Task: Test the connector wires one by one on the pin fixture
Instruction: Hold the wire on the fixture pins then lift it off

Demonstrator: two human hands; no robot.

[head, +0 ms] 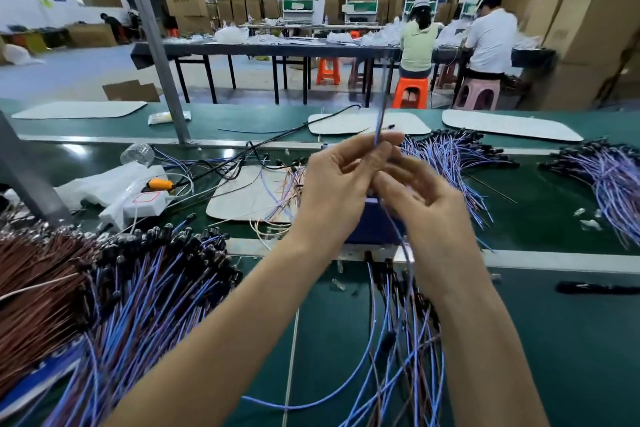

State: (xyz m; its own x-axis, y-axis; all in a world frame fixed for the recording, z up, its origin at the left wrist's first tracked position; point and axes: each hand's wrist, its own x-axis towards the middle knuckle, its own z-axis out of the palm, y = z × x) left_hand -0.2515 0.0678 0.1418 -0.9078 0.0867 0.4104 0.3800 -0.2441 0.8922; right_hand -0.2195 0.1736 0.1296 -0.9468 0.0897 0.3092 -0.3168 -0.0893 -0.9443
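left hand (337,184) pinches one connector wire (382,114) upright above the blue pin fixture (367,232). right hand (420,198) is blurred; its grip cannot be told. the large wire pile (156,288) nearby suggests much testing remains.

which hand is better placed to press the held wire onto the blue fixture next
Probably the right. The left hand pinches the wire up high, steadying it; the right hand hangs lower, just over the blue fixture, beside the wire's lower run.
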